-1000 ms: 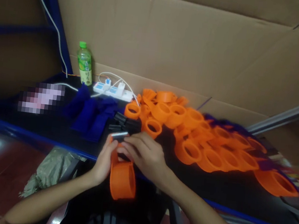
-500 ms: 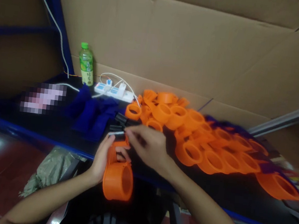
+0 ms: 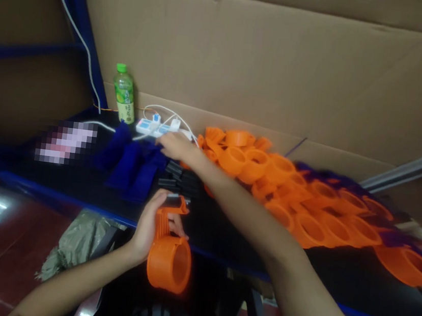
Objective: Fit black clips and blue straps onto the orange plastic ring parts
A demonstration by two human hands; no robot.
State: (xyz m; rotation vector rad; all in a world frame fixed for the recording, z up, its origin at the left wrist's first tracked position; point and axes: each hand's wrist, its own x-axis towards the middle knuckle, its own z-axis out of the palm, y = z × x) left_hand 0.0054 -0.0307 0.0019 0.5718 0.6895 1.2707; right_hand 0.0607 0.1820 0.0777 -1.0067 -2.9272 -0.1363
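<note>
My left hand (image 3: 151,225) is closed around the handle of an orange plastic part (image 3: 168,260) with a wide round ring at its lower end, held just off the table's near edge. A small black piece sits at the top of that handle. My right hand (image 3: 174,147) is stretched out across the table, over the blue cloth pieces (image 3: 133,161) and next to the white power strip (image 3: 152,127). Its fingers are blurred, so I cannot see whether they hold anything. A little heap of black cylinders (image 3: 182,179) lies under my right forearm.
Many orange rings (image 3: 288,188) cover the right part of the black table (image 3: 77,182). A green-capped bottle (image 3: 124,93) stands at the back left, against a cardboard wall (image 3: 265,57). A metal rail (image 3: 413,170) lies at right. Red tile floor shows below left.
My right hand has left the orange part and reached forward and left to the blue cloth by the power strip. My left hand keeps the orange part, slightly lower.
</note>
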